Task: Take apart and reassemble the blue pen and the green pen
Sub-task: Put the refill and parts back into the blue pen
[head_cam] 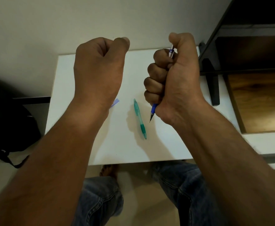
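Firmly wrapped in the fist of the right hand (169, 79), the slim blue plastic pen (154, 108) stands nearly upright above the white rectangular tabletop (166, 144), dark tip downward, while the left hand (99, 69) is curled into a closed fist with nothing showing in it. The translucent green pen (139, 118) lies flat on that tabletop between the forearms, and a small pale blue piece (116, 102) peeks from behind the left wrist. A black bag (8, 128) sits on the floor at left, and a dark-framed shelf with wooden boards (255, 98) stands at right.
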